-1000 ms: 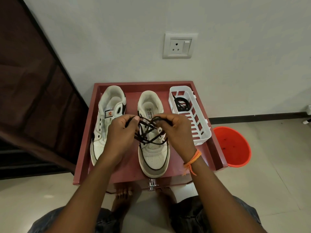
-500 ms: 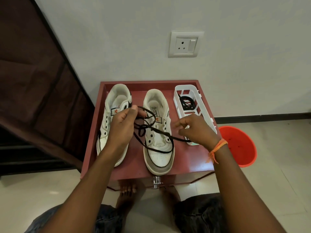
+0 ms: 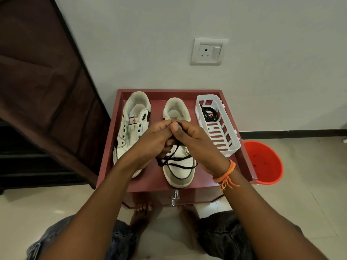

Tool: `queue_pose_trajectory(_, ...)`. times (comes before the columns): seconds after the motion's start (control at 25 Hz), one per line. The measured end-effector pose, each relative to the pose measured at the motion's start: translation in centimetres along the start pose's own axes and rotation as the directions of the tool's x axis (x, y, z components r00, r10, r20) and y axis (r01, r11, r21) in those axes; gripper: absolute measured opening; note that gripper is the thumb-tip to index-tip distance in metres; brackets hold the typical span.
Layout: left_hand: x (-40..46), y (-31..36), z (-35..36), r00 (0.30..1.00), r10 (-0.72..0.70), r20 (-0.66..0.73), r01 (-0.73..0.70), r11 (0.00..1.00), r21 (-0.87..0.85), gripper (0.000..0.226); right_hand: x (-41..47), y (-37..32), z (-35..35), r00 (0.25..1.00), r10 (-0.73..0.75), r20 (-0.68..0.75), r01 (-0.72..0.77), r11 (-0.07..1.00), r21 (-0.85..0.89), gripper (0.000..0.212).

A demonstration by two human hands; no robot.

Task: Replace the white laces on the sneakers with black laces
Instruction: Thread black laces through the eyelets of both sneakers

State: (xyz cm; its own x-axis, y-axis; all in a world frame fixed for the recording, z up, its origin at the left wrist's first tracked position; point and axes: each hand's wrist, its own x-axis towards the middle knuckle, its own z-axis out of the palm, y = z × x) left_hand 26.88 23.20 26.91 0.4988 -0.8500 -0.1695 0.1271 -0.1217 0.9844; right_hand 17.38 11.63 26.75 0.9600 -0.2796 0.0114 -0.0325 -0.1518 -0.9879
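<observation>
Nearest the camera, bare feet (image 3: 142,205) and dark-clad knees are being seen at the bottom edge, with two forearms reaching forward over a red table (image 3: 112,147). An orange thread band (image 3: 225,175) is being worn on the right wrist. Above the right sneaker (image 3: 178,166), the left hand (image 3: 150,139) and the right hand (image 3: 195,139) are being held together, fingertips meeting; a black lace (image 3: 176,162) is being pinched by the curled fingers of both hands, and its loose loops are being draped across the toe of that shoe. Just to the left, the left sneaker (image 3: 131,128) is lying with bare eyelets and no lace of any colour. Further back on the right, a white basket (image 3: 225,143) is holding a second coil of black lace (image 3: 209,113). Beyond the table, an orange bucket (image 3: 266,162) is standing on the floor, and a wall socket (image 3: 208,51) is mounted above. The task is being judged as partly done: no white laces are visible on either shoe, one black lace is being worked on, and the left shoe is untouched. How many eyelets of the right shoe are threaded cannot be told, since the hands are covering its tongue.
</observation>
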Motion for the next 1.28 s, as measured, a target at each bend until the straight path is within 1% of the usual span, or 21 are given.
queue_pose_trajectory(0.08,-0.3,0.1,-1.0,1.0,-0.002,-0.012,0.003,0.994,0.109,0.032,-0.2,-0.5,-0.9,0.999,-0.042,-0.023,0.039,0.995,-0.097,0.023)
queue_pose_trajectory(0.16,-0.5,0.0,-2.3,0.998,0.009,-0.069,0.01,0.96,0.279,0.026,-0.3,-0.3,-3.3,0.988,-0.073,-0.137,0.038,0.97,-0.239,0.018)
queue_pose_trajectory(0.2,-0.6,0.0,-2.9,0.997,0.009,-0.075,0.018,0.937,0.35,0.022,-0.3,0.0,-4.8,0.974,-0.117,-0.195,0.04,0.932,-0.36,0.019)
queue_pose_trajectory(0.28,-0.8,-0.1,-4.1,0.998,0.007,-0.063,0.021,0.903,0.428,0.02,0.0,1.4,-7.7,0.935,-0.214,-0.283,-0.007,0.785,-0.619,0.021)
queue_pose_trajectory(0.32,-0.9,-0.2,-4.6,0.998,0.004,-0.059,0.023,0.896,0.444,0.02,0.1,2.1,-8.7,0.919,-0.213,-0.331,-0.066,0.746,-0.663,0.02)
queue_pose_trajectory(0.48,-1.3,0.2,-5.8,0.999,-0.03,-0.045,0.05,0.837,0.545,0.018,-0.1,3.6,-10.3,0.865,-0.139,-0.481,-0.257,0.702,-0.664,0.016)
queue_pose_trajectory(0.56,-1.5,0.4,-5.5,0.999,-0.028,-0.034,0.042,0.842,0.538,0.019,-0.1,3.7,-10.4,0.824,-0.104,-0.557,-0.368,0.65,-0.665,0.018)
queue_pose_trajectory(0.6,-1.6,0.4,-5.1,0.999,-0.019,-0.027,0.03,0.863,0.504,0.019,-0.1,3.5,-9.8,0.839,-0.097,-0.535,-0.373,0.613,-0.696,0.023)
queue_pose_trajectory(0.64,-1.6,0.4,-4.5,1.0,-0.002,-0.012,0.008,0.889,0.457,0.019,0.0,3.3,-8.6,0.89,-0.09,-0.447,-0.298,0.628,-0.719,0.032)
queue_pose_trajectory(0.68,-1.5,0.2,-3.7,1.0,0.019,0.008,-0.021,0.914,0.404,0.019,0.1,2.8,-7.1,0.951,-0.067,-0.302,-0.165,0.715,-0.679,0.042)
queue_pose_trajectory(0.72,-1.2,0.1,-2.9,0.999,0.042,0.025,-0.048,0.937,0.346,0.021,0.1,1.9,-5.2,0.99,-0.038,-0.136,-0.047,0.819,-0.572,0.047)
queue_pose_trajectory(0.76,-0.9,-0.1,-2.4,0.998,0.052,0.028,-0.058,0.956,0.289,0.022,-0.1,1.1,-3.5,0.999,-0.024,0.027,0.033,0.893,-0.448,0.044)
queue_pose_trajectory(0.8,-0.7,-0.2,-2.3,0.999,0.053,0.014,-0.055,0.967,0.25,0.022,0.0,0.8,-2.6,0.991,-0.04,0.132,0.085,0.928,-0.363,0.036)
queue_pose_trajectory(0.84,-0.5,-0.1,-2.6,0.999,0.046,-0.006,-0.043,0.971,0.236,0.022,0.1,0.7,-2.4,0.988,-0.073,0.138,0.117,0.929,-0.351,0.028)
queue_pose_trajectory(0.92,-0.6,-0.1,-3.8,0.999,0.022,-0.025,-0.015,0.964,0.265,0.022,0.4,1.4,-4.0,0.99,-0.135,-0.037,0.105,0.892,-0.44,0.019)
queue_pose_trajectory(1.0,-1.0,-0.1,-5.2,1.0,-0.01,-0.004,0.011,0.947,0.322,0.021,0.6,2.2,-7.4,0.934,-0.106,-0.342,-0.088,0.858,-0.506,0.02)
queue_pose_trajectory(1.08,-1.3,-0.3,-6.4,0.999,-0.042,0.003,0.038,0.93,0.365,0.02,0.0,3.1,-10.4,0.834,-0.036,-0.551,-0.34,0.754,-0.563,0.025)
queue_pose_trajectory(1.16,-1.4,-0.3,-7.0,0.998,-0.056,0.0,0.051,0.921,0.385,0.02,-0.6,4.0,-11.6,0.802,0.048,-0.595,-0.493,0.616,-0.615,0.025)
queue_pose_trajectory(1.2,-1.3,-0.3,-6.9,0.999,-0.053,-0.002,0.05,0.923,0.381,0.02,-0.7,4.1,-11.2,0.817,0.044,-0.575,-0.498,0.556,-0.665,0.022)
queue_pose_trajectory(1.24,-1.3,-0.2,-6.4,0.999,-0.039,-0.001,0.037,0.926,0.375,0.02,-0.7,4.1,-10.4,0.848,0.001,-0.53,-0.447,0.538,-0.715,0.021)
queue_pose_trajectory(1.28,-1.2,-0.1,-5.7,1.0,-0.022,0.005,0.019,0.929,0.37,0.021,-0.5,3.7,-9.0,0.9,-0.059,-0.433,-0.326,0.569,-0.755,0.029)
